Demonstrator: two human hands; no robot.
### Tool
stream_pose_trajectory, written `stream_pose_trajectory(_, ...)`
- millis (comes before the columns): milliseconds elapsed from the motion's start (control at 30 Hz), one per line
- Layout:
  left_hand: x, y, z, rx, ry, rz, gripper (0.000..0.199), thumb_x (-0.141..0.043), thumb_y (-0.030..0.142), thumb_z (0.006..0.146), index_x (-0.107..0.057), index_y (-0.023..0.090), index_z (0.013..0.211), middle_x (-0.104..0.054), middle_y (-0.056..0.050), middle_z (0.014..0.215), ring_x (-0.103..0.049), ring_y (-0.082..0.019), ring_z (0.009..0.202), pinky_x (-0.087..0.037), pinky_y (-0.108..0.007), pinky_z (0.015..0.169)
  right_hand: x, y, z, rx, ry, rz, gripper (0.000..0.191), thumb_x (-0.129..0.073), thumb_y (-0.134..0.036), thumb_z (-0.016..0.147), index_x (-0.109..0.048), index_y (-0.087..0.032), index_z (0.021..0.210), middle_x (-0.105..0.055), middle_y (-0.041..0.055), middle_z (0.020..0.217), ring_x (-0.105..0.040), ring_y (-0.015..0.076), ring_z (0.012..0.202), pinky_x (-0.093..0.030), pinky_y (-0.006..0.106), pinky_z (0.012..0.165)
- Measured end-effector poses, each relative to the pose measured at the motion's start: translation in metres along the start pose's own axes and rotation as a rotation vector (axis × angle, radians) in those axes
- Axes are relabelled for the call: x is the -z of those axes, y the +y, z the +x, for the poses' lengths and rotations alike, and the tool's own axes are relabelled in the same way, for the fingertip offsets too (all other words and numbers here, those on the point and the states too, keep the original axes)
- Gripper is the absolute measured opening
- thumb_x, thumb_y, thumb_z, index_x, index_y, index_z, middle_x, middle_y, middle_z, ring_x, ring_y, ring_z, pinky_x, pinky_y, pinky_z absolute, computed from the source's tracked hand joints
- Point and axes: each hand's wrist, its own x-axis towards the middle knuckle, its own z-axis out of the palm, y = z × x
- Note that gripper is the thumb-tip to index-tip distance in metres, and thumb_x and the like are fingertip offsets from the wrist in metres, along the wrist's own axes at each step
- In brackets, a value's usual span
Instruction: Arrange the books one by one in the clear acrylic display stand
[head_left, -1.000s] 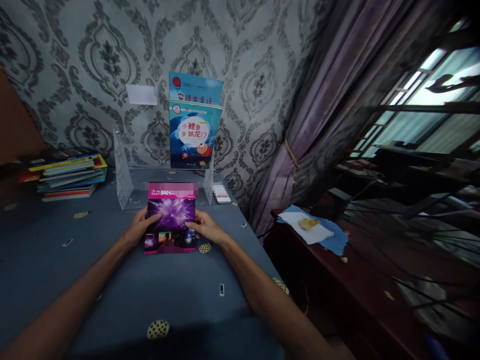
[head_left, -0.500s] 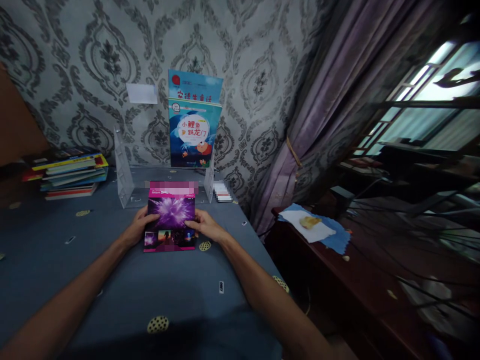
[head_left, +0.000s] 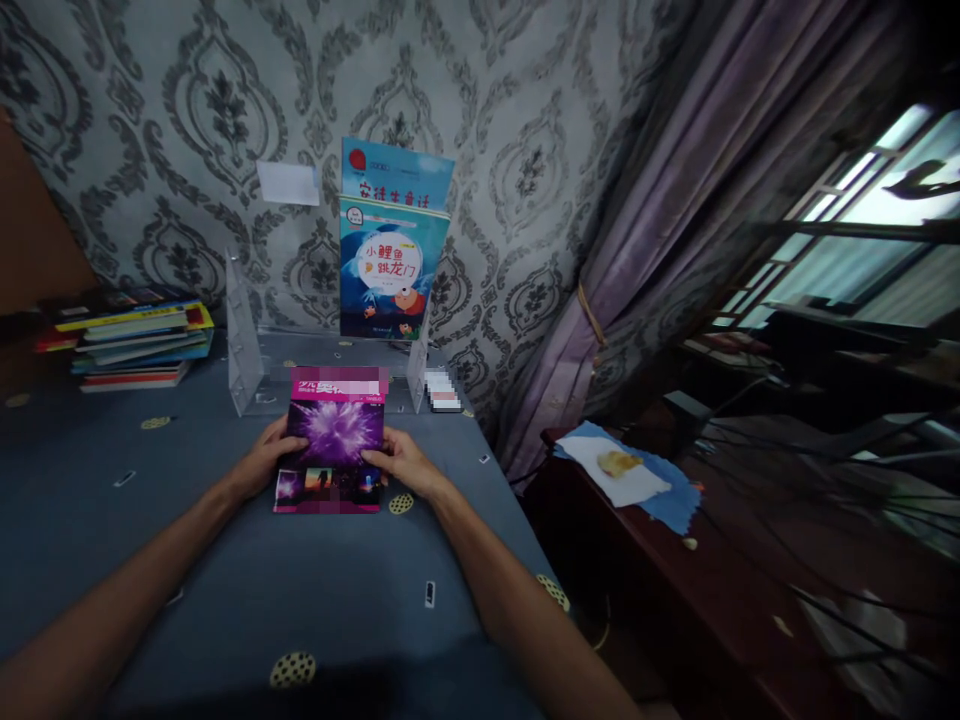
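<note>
A purple and pink book is held by its two side edges above the blue-grey tablecloth. My left hand grips the left edge, thumb on the cover. On the right edge my right hand holds it the same way. Just behind the book is a clear plastic rack. Two blue books stand upright at the rack's right side, the front one overlapping the taller rear one.
A stack of books lies at the table's back left. Small pale packets sit right of the rack. Further right, a dark red surface holds a blue cloth with white paper on it. Cables hang at the far right.
The view has shifted slightly. Both hands still hold the purple book, which appears a little lower and further left, with more of its top edge lettering visible.
</note>
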Motion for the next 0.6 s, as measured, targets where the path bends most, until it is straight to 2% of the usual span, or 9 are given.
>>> stream_pose_trajectory(367, -0.0016, 0.0077, -0.0041, 0.083, 0.019, 0.018, 0.052, -0.081, 0.032, 0.05, -0.07, 0.021, 0.099, -0.077, -0.005, 0.099, -0.073, -0.03, 0.091, -0.06, -0.036, 0.077, -0.0021, 0.0011, -0.0033, -0.039, -0.017, 0.078, 0.055, -0.082, -0.056, 0.068, -0.058, -0.018, 0.101, -0.061, -0.0036, 0.076, -0.056, 0.0091, 0.055, -0.043, 0.019, 0.043)
stream_pose_trajectory(600, -0.0005, 0.0065, -0.0037, 0.07, -0.023, 0.047, 0.057, -0.079, 0.035, 0.054, -0.068, 0.02, 0.107, -0.077, -0.006, 0.103, -0.073, -0.031, 0.091, -0.06, -0.039, 0.078, -0.0007, -0.0013, -0.0029, -0.033, -0.008, 0.08, 0.057, -0.083, -0.055, 0.067, -0.058, -0.019, 0.103, -0.062, -0.0035, 0.079, -0.057, 0.0094, 0.058, -0.046, 0.018, 0.044)
